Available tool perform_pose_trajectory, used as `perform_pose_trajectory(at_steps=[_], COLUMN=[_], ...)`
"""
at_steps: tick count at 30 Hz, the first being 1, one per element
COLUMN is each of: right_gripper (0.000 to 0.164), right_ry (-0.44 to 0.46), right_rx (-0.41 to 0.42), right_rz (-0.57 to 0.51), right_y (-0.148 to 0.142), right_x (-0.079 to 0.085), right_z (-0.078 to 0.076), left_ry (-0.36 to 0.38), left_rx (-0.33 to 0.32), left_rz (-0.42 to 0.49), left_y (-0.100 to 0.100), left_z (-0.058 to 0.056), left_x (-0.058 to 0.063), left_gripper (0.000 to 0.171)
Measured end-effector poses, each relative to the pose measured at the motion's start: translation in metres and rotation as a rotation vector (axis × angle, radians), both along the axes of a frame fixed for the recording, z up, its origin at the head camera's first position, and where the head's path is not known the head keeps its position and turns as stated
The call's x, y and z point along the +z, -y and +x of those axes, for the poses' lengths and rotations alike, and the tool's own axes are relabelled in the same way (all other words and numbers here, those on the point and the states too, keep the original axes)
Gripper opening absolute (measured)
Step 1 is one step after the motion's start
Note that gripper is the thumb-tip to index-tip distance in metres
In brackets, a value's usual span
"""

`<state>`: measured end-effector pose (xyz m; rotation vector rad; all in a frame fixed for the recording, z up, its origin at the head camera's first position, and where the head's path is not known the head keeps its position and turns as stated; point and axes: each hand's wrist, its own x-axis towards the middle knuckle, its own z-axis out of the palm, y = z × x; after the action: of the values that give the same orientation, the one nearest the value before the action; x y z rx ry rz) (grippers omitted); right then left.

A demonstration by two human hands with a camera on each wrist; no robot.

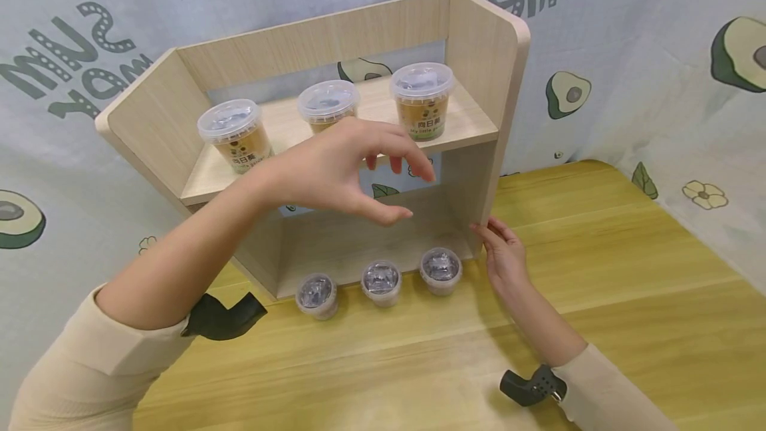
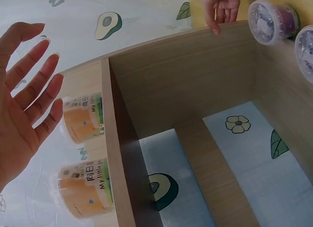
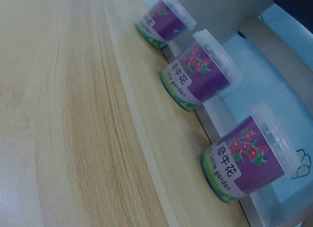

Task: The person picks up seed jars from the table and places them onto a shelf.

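Observation:
A two-tier wooden shelf (image 1: pixel 479 52) stands on the table. On its upper board are three lidded tubs with orange labels: a left tub (image 1: pixel 236 138), a middle tub (image 1: pixel 328 102) partly hidden by my left hand, and a right tub (image 1: pixel 423 102). My left hand (image 1: pixel 335 165) hovers before the upper board, fingers bent and spread from the thumb, holding nothing. Low at the shelf's right panel, my right hand (image 1: pixel 505 255) holds the front edge, thumb across it and fingers along the outer side. Three purple-labelled tubs (image 3: pixel 195 75) line the shelf's lower front.
The yellowish wooden table (image 1: pixel 598 285) extends to the right and in front of the shelf. Behind hangs a pale cloth (image 1: pixel 634 18) printed with avocados and flowers. Dark wrist mounts (image 1: pixel 224 318) sit at both sleeves.

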<state>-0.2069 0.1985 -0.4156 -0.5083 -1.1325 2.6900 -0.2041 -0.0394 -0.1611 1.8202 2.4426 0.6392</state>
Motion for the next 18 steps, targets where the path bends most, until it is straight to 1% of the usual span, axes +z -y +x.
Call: perform_pose_trajectory(at_steps=[1, 5, 13, 18], right_gripper=[0.024, 0.027, 0.027, 0.027], right_ry=[-0.004, -0.013, -0.006, -0.011], right_rx=[0.000, 0.000, -0.006, -0.006], right_rz=[-0.008, 0.023, -0.003, -0.003], right_y=[0.000, 0.001, 0.000, 0.000], right_x=[0.000, 0.000, -0.001, -0.001], right_z=[0.000, -0.001, 0.000, 0.000], left_ry=[0.004, 0.003, 0.021, 0.033], left_rx=[0.002, 0.000, -0.016, -0.017], left_rz=[-0.008, -0.021, -0.029, -0.027], left_y=[0.000, 0.001, 0.002, 0.003], left_z=[0.000, 0.001, 0.004, 0.003], left_x=[-0.002, -0.010, -0.026, -0.040], left_gripper=[0.033, 0.034, 0.033, 0.033])
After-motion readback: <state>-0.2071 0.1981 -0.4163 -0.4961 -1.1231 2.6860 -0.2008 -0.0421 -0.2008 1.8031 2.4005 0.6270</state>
